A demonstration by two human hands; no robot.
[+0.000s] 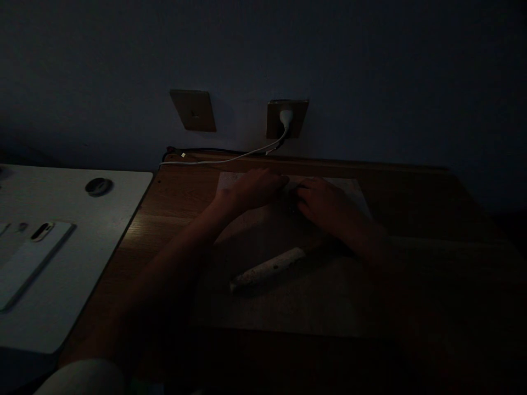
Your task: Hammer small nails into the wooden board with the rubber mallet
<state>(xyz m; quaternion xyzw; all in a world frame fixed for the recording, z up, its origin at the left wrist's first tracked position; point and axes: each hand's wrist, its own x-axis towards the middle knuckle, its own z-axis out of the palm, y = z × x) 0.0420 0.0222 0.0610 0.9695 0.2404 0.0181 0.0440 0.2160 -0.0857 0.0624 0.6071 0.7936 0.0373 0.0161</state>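
The room is very dim. A pale sheet [255, 307] lies on the wooden tabletop. Over its far part, my left hand [261, 186] and my right hand [323, 202] come close together with bent fingers. A small dark thing [291, 200] shows between them, too dark to name, and the fingertips are lost in shadow at it. Nearer to me, a pale, dark-spotted handle-like stick [267, 269] rests slantwise on the sheet, apart from both hands. Its right end runs into shadow below my right wrist, where I cannot make out its shape.
To the left, a white board [102, 230] carries a white phone or phone case [35, 263] and a dark round object [97, 186]. Behind the tabletop [177, 219], a white cable [218, 161] leads to a plug [285, 117] in the wall socket. Another wall plate [193, 111] is left of it.
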